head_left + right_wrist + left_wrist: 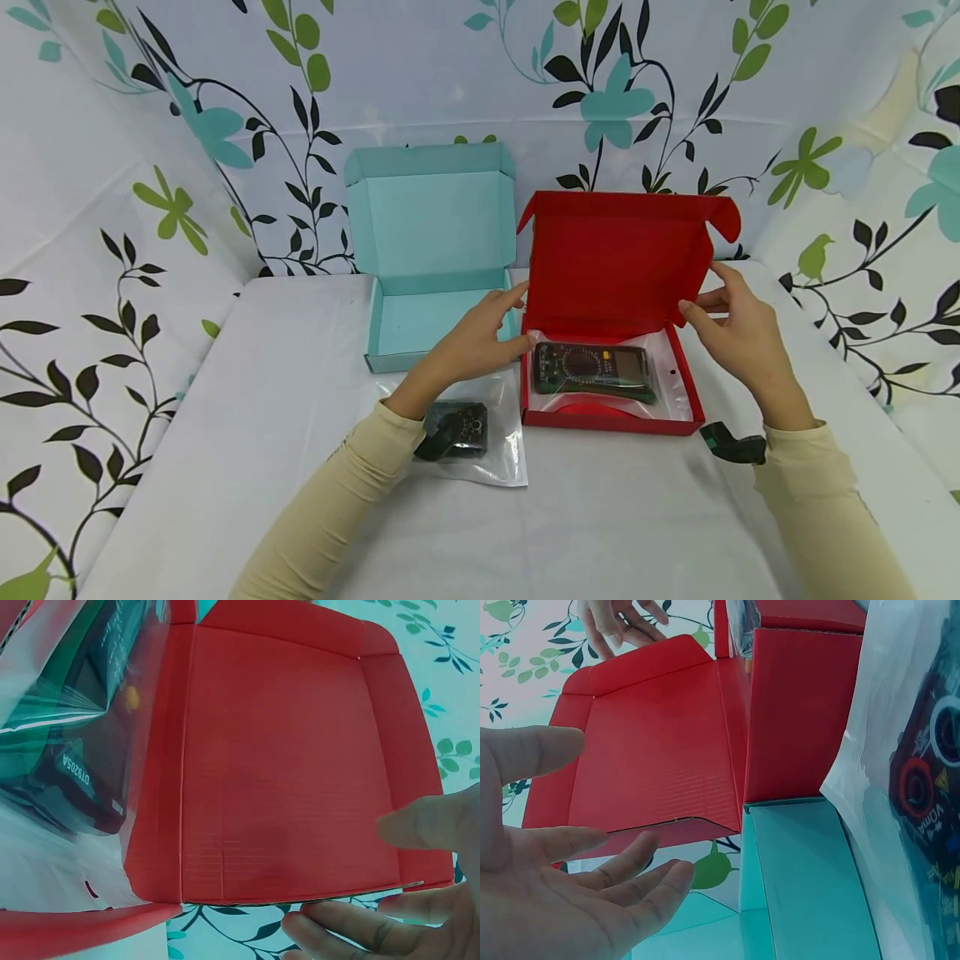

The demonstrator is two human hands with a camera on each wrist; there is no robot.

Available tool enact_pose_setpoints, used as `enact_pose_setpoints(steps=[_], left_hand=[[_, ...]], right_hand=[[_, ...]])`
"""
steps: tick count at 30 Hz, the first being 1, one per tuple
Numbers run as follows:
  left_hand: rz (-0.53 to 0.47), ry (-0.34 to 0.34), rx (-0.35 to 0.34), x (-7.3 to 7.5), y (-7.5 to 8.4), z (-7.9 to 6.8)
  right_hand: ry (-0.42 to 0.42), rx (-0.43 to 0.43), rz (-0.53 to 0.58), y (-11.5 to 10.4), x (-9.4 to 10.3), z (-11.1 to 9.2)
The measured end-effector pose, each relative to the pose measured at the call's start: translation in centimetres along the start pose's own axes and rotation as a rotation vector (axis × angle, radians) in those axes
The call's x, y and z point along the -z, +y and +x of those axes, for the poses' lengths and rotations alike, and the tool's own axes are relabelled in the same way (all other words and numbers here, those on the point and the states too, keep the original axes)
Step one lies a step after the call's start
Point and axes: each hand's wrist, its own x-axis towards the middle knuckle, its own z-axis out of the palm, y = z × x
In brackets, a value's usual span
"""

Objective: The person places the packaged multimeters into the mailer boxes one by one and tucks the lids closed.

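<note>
A red cardboard box (613, 423) stands with its lid (615, 258) raised. Inside lies a black digital multimeter (592, 369) in a clear plastic bag. My right hand (742, 342) holds the lid's right edge, thumb (420, 823) on the inner side and fingers behind. My left hand (480, 337) hovers at the red box's left side, its fingers spread and holding nothing; in the left wrist view, a gap shows between these fingers and the lid. Partly hidden under the left forearm lies another dark multimeter (471, 429) in a clear bag.
Left of the red box stands an open light-blue box (433, 221), its lid up. A white cloth (300, 400) covers the table. Behind hangs a curtain (420, 67) with a leaf pattern. A black wrist strap device (731, 446) is by the right cuff.
</note>
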Motion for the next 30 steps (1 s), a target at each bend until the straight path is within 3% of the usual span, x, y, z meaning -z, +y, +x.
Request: enact_pose_setpoints(steps=[10, 21, 30], left_hand=[[-0.021, -0.006, -0.028, 0.1, 0.2, -0.8], [-0.036, -0.008, -0.01, -0.2, 0.0, -1.4], [0.043, -0.024, -0.072, -0.5, 0.0, -1.8]], right_hand=[[-0.004, 0.058, 0.027, 0.1, 0.2, -1.2], [-0.03, 0.034, 0.058, 0.3, 0.3, -2.1], [-0.038, 0.013, 0.059, 0.3, 0.4, -2.9]])
